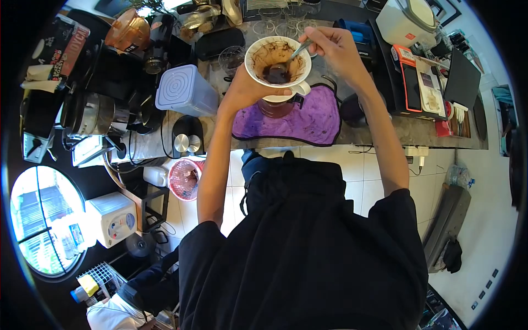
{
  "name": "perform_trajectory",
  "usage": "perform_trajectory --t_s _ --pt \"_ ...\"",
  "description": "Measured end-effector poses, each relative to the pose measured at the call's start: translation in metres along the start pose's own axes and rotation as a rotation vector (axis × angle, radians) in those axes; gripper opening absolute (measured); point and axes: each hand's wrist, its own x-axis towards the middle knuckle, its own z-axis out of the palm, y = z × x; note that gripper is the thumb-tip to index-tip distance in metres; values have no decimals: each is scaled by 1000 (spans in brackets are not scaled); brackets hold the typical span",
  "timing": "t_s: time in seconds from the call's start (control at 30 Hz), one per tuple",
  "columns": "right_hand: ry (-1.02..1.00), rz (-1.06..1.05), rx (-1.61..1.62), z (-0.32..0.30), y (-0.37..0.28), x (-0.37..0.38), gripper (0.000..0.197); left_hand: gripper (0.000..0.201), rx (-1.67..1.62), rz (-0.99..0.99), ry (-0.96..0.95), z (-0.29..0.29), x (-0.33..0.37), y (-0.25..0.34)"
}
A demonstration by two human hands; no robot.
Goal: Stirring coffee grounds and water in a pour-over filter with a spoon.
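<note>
My left hand (245,91) is wrapped round the side of a white coffee dripper (300,88) with a small handle. Coffee-stained walls (264,52) line its inside, with dark wet coffee (276,73) at the bottom; whether a paper filter lies there I cannot tell. Pinched in my right hand (336,50) is a metal spoon (300,50), which slants down into the coffee. Under the dripper a glass coffee server (275,109) with dark contents shows in part. A purple cloth (320,118) with a black edge lies beneath it on the counter.
A lidded plastic container (187,91) stands to the left, near a kettle (102,113). Several clear glasses (264,27) are at the back. An orange-edged box (408,82) and a white canister (406,22) sit to the right. Below the counter is a red basket (184,179).
</note>
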Motion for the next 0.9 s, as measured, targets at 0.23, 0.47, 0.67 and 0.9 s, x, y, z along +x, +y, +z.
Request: perform_trajectory --t_s 0.23,0.47,0.67,0.9 --pt "89 -82 -106 -1 8 4 30 81 6 56 26 2 2 0" --pt "46 31 70 6 5 -4 31 82 73 -25 45 -2 -4 -3" --pt "133 -36 -5 3 2 -1 32 84 77 0 4 -2 -1 -5" --pt "56 -2 -77 11 8 -6 31 85 51 -36 25 -2 -2 -8"
